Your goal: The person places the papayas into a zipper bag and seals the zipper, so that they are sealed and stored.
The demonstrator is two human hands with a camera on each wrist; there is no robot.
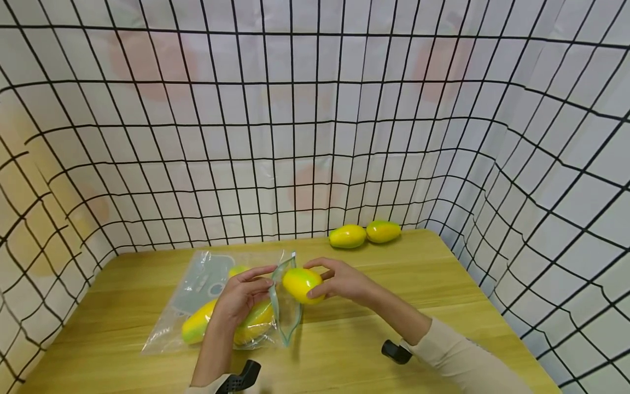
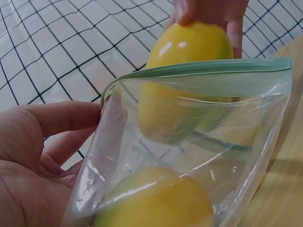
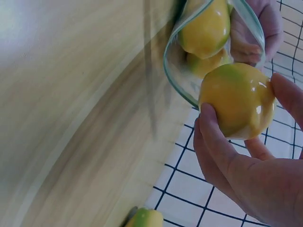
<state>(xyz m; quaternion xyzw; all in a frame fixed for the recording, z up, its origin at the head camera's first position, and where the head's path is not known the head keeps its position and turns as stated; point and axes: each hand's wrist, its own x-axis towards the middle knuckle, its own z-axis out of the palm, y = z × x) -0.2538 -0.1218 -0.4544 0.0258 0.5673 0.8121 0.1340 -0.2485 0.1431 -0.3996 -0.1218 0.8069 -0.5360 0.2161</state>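
Note:
My left hand point(image 1: 241, 295) pinches the rim of a clear zip bag point(image 1: 179, 303) and holds its mouth open toward the right. Inside the bag, shiny yellow mangoes with green patches lie on the table; one mango point(image 1: 199, 324) is left of my forearm, another point(image 1: 258, 322) near the mouth. Between fingers and thumb, my right hand point(image 1: 346, 282) grips one more mango point(image 1: 301, 284) at the bag's mouth. In the left wrist view, the lower part of this held mango point(image 2: 165, 113) shows through the bag's clear plastic, below the green zip strip point(image 2: 199, 71).
Two mangoes, one on the left point(image 1: 347, 236) and one on the right point(image 1: 383, 232), lie end to end at the table's back edge. Black wire grid point(image 1: 305, 137) surrounds the wooden table point(image 1: 394, 317) at the back and sides, with pale sheeting behind it.

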